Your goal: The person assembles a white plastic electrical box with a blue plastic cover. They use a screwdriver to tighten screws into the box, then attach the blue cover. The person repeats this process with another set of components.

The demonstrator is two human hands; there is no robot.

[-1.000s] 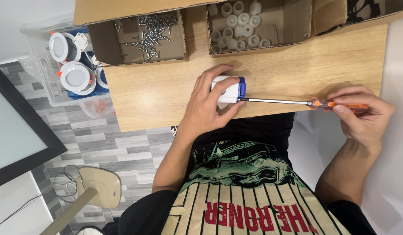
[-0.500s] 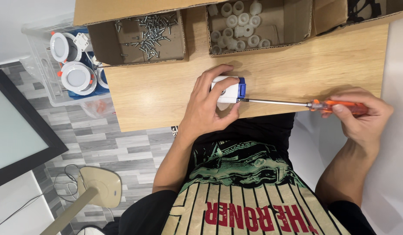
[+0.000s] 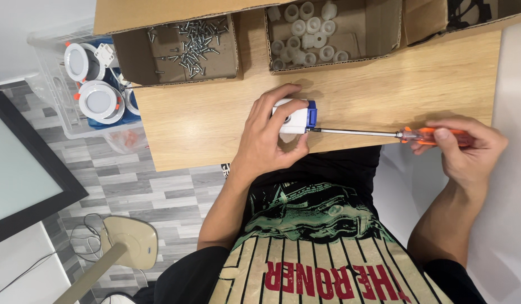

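Observation:
My left hand [image 3: 269, 138] grips a small white box-shaped part with a blue end [image 3: 296, 117], pressed against the near edge of the wooden table [image 3: 204, 121]. My right hand [image 3: 468, 152] holds the orange handle of a long thin screwdriver [image 3: 384, 134]. Its metal shaft lies level, and its tip touches the blue end of the part.
Along the table's far side stand open cardboard boxes: one with several dark screws [image 3: 190, 45], one with several white round caps [image 3: 308, 34], a third with dark parts [image 3: 468, 11]. A clear bin with round white lamp fittings [image 3: 89, 90] sits left of the table. A fan base [image 3: 128, 242] stands on the floor.
My right hand and the screwdriver handle have turned a little; the part and my left hand stay in place.

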